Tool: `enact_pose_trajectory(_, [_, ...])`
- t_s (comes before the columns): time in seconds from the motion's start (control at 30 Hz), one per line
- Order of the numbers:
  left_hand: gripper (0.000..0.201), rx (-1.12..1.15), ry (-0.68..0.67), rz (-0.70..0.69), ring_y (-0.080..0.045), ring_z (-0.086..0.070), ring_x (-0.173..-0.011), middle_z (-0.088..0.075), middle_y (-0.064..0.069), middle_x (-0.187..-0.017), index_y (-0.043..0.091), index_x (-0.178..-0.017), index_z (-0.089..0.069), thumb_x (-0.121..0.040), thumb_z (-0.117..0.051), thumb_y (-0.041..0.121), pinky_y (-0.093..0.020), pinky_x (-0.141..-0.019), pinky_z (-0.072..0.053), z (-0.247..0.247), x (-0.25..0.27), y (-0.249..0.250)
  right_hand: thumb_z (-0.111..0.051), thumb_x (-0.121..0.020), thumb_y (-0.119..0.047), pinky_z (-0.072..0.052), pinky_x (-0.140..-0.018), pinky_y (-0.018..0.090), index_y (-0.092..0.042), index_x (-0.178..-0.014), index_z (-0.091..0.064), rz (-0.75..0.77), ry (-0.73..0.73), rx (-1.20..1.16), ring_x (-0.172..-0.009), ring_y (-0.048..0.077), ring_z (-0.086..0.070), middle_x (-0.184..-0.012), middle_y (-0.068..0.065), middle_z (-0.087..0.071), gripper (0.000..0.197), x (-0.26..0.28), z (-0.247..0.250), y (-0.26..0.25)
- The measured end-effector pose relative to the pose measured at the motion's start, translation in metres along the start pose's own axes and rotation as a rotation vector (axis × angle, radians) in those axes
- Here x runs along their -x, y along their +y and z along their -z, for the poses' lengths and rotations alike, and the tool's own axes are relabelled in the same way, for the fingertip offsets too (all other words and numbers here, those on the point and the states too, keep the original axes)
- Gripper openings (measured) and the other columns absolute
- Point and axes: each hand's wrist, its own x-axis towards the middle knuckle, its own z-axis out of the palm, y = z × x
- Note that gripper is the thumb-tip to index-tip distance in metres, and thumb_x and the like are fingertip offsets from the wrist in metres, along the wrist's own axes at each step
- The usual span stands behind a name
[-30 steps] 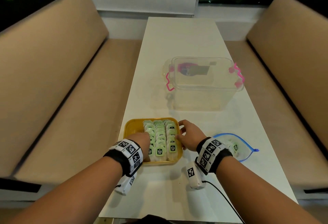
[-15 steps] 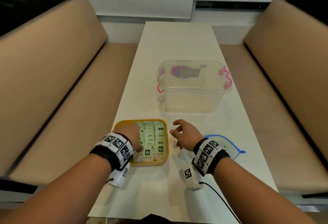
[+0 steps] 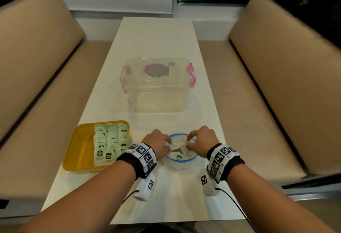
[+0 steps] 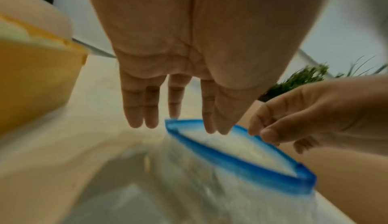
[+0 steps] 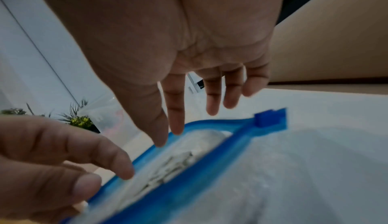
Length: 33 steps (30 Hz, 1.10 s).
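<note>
A clear zip bag [image 3: 181, 161] with a blue rim [image 4: 237, 159] lies on the white table in front of me, its mouth spread wide. My left hand [image 3: 168, 143] pinches the rim's left side between thumb and forefinger [image 4: 216, 130]. My right hand [image 3: 188, 143] pinches the right side [image 5: 168, 138]. Pale tea bags [image 5: 168, 166] lie inside the bag, one with a green tag [image 3: 178, 157]. To the left, a yellow tray [image 3: 73, 151] holds rows of green-tagged tea bags [image 3: 108, 141].
A clear plastic box [image 3: 156, 88] with pink latches and its lid on stands mid-table, beyond the bag. Beige bench seats [image 3: 258, 94] run along both sides of the narrow table [image 3: 156, 35]. Cables trail from both wrist cameras toward the near edge.
My left hand left the yellow tray and moved right to the zip bag. My right hand also came to the bag. Both now hold its mouth wide.
</note>
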Motion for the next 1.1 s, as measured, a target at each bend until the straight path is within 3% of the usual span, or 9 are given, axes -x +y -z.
enact_pose_trajectory(0.13, [0.062,0.003,-0.051,0.093,-0.035,-0.055,-0.113,-0.045,-0.012,-0.133,0.039,-0.144,-0.037,-0.087,-0.061,0.035,-0.04,-0.092,-0.05,-0.017,-0.008,0.011,-0.076,-0.074,-0.052,-0.049,-0.096,0.04,-0.037,-0.128,-0.056,0.005,-0.161,0.056,-0.118,0.031,-0.048,-0.126,0.007,-0.043,0.059,0.002,-0.013,0.019])
enact_pose_trajectory(0.23, [0.089,0.095,-0.094,0.071,-0.034,-0.054,-0.116,-0.043,-0.015,-0.137,0.028,-0.154,-0.019,-0.082,-0.071,0.022,-0.038,-0.09,-0.051,-0.014,-0.01,0.022,-0.082,-0.073,-0.035,-0.046,-0.1,0.034,-0.023,-0.148,-0.034,0.095,-0.189,-0.041,-0.125,0.028,-0.049,-0.138,0.009,-0.043,0.09,0.002,-0.017,0.021])
enact_pose_trajectory(0.37, [0.097,0.286,0.034,0.005,-0.03,-0.043,-0.132,-0.036,-0.013,-0.149,0.02,-0.156,-0.01,-0.081,-0.071,0.013,-0.034,-0.103,-0.042,-0.007,-0.009,0.028,-0.082,-0.071,-0.016,-0.041,-0.1,0.026,-0.014,-0.153,-0.022,0.222,-0.1,-0.197,-0.128,0.024,-0.046,-0.141,0.006,-0.041,0.102,0.001,-0.007,0.024])
enact_pose_trajectory(0.53, [0.097,0.353,0.111,0.025,-0.029,-0.044,-0.13,-0.037,-0.012,-0.145,0.025,-0.154,-0.015,-0.078,-0.075,0.014,-0.028,-0.101,-0.038,-0.017,-0.008,0.019,-0.078,-0.072,-0.01,-0.043,-0.097,0.025,-0.019,-0.151,-0.025,0.305,-0.106,-0.2,-0.123,0.025,-0.049,-0.137,0.007,-0.04,0.095,-0.004,-0.002,0.037])
enact_pose_trajectory(0.67, [0.088,0.222,0.085,0.174,-0.027,-0.054,-0.11,-0.039,-0.007,-0.126,0.037,-0.145,-0.036,-0.07,-0.082,0.044,-0.032,-0.096,-0.047,-0.036,-0.003,0.011,-0.076,-0.073,-0.012,-0.045,-0.095,0.028,-0.022,-0.15,-0.029,0.253,-0.141,-0.177,-0.117,0.028,-0.052,-0.13,0.01,-0.042,0.09,-0.008,-0.019,0.041])
enact_pose_trajectory(0.77, [0.084,0.114,0.074,0.248,-0.027,-0.049,-0.112,-0.038,-0.005,-0.122,0.04,-0.136,-0.047,-0.061,-0.083,0.059,-0.038,-0.096,-0.048,-0.037,-0.002,0.008,-0.075,-0.073,-0.01,-0.044,-0.098,0.028,-0.02,-0.145,-0.035,0.262,-0.144,-0.208,-0.12,0.026,-0.05,-0.132,0.008,-0.044,0.083,-0.007,-0.024,0.042])
enact_pose_trajectory(0.87, [0.073,0.044,0.115,0.214,-0.025,-0.044,-0.119,-0.038,-0.005,-0.126,0.033,-0.128,-0.055,-0.064,-0.083,0.055,-0.037,-0.098,-0.046,-0.026,-0.006,0.016,-0.077,-0.071,-0.01,-0.044,-0.095,0.027,-0.02,-0.142,-0.036,0.27,-0.164,-0.208,-0.119,0.025,-0.05,-0.133,0.007,-0.045,0.083,-0.008,-0.025,0.041])
enact_pose_trajectory(1.0, [0.036,0.08,0.275,0.039,-0.018,-0.054,-0.108,-0.05,0.003,-0.112,0.029,-0.113,-0.063,-0.08,-0.074,0.038,-0.028,-0.088,-0.044,-0.016,-0.013,0.036,-0.08,-0.069,-0.015,-0.045,-0.097,0.03,-0.02,-0.144,-0.034,0.287,-0.169,-0.215,-0.12,0.024,-0.052,-0.135,0.007,-0.049,0.088,-0.008,-0.024,0.04])
enact_pose_trajectory(1.1, [0.037,-0.004,0.236,0.004,-0.017,-0.054,-0.106,-0.055,0.004,-0.112,0.029,-0.116,-0.062,-0.081,-0.071,0.036,-0.031,-0.089,-0.047,-0.021,-0.019,0.049,-0.079,-0.07,-0.018,-0.045,-0.099,0.031,-0.019,-0.146,-0.033,0.301,-0.167,-0.22,-0.122,0.024,-0.052,-0.137,0.006,-0.051,0.089,-0.009,-0.023,0.038])
